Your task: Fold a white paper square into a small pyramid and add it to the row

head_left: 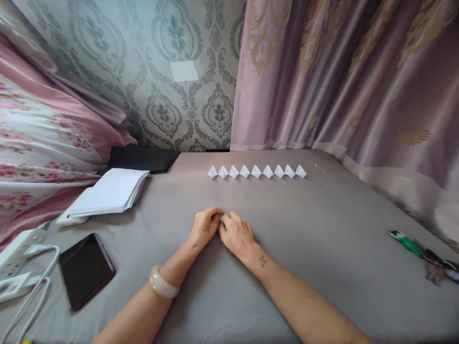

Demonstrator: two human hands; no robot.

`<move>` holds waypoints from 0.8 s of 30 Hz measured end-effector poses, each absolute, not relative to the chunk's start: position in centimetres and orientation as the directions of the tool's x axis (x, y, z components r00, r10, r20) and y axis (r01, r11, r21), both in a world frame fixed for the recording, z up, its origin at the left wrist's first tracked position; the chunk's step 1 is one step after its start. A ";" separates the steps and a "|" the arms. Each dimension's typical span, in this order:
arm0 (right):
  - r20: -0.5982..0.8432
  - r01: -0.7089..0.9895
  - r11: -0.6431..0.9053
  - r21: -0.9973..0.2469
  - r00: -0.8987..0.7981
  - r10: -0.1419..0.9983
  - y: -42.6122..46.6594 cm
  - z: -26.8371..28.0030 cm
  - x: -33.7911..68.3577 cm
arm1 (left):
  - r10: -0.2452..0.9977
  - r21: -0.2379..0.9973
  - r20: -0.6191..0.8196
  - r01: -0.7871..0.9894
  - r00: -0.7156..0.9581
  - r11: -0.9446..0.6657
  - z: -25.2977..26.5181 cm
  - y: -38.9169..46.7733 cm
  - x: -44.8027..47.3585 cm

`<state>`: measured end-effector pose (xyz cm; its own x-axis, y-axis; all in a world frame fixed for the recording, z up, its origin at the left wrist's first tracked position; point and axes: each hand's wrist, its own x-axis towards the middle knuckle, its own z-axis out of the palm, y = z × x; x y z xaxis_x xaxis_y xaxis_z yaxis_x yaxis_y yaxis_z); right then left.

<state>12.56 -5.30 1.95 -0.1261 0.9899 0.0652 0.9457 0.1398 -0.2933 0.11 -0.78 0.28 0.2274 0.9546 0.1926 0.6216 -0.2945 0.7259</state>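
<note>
My left hand (205, 227) and my right hand (237, 232) meet at the middle of the grey cloth surface. Both are closed, fingertips pressed together around a small piece of white paper (221, 218). Only a pale sliver of it shows; the fingers hide the rest. Beyond my hands stands a straight row of several small folded white paper shapes (256, 171), each pointed at the top. A pale bangle (163, 283) circles my left wrist.
To the left lie a stack of white paper (111, 191), a dark phone (86, 271), a white power strip (17, 251) with cables, and a black folded cloth (143, 158). Keys with a green tag (410, 244) lie at right. A thin white stick (320, 168) is near the curtain (287, 95).
</note>
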 end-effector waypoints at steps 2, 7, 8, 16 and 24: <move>0.056 0.948 0.133 -0.289 -0.121 0.991 -5.2 2.0 12.6 | 0.957 0.743 0.192 0.604 0.219 -0.287 0.3 -0.8 0.0; 0.071 0.945 0.094 -0.313 -0.076 0.995 -4.8 2.4 13.2 | 0.932 0.881 0.244 0.340 0.269 -0.329 0.2 -0.9 0.2; 0.085 0.941 0.098 -0.324 -0.075 0.994 -4.7 2.5 13.4 | 0.934 0.917 0.238 0.255 0.267 -0.307 0.2 -0.8 0.3; 0.267 0.812 0.307 -0.496 -0.194 0.944 -4.4 2.2 13.4 | 0.996 0.961 -0.059 -0.265 0.068 0.075 0.9 0.3 -0.8; 0.328 0.775 0.386 -0.499 -0.243 0.913 -4.5 2.3 13.2 | 0.992 0.935 -0.121 -0.332 0.023 0.122 1.4 0.4 -1.2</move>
